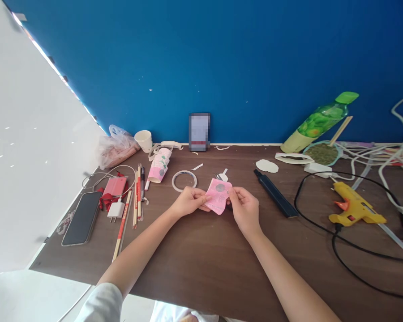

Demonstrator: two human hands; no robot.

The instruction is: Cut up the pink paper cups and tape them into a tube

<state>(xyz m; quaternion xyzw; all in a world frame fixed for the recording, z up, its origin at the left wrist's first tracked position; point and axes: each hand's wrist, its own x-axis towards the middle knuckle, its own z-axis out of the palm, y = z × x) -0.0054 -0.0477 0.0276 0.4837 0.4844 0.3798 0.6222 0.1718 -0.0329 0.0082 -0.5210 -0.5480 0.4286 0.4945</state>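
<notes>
Between my two hands is a pink piece of paper (218, 197) with grey and white printed patches, held up over the table. My left hand (190, 201) pinches its left edge, thumb on top. On the opposite side, the fingers of my right hand (245, 208) close on the right edge. Just behind the paper lie scissors (218, 175), mostly hidden by it, and a small white scrap (223, 177). A roll of clear tape (184, 180) rests flat beyond my left hand. Farther back stands a cut pink paper cup (160, 164), tilted.
On the left are a phone (82, 219), a white charger (116, 209), wrapped chopsticks (122, 226) and a white cup (143, 140). To the right lie a dark long case (275, 193), a yellow glue gun (354, 205) with black cord, a green bottle (317, 123) and tangled cables. A screen (199, 131) leans against the blue wall.
</notes>
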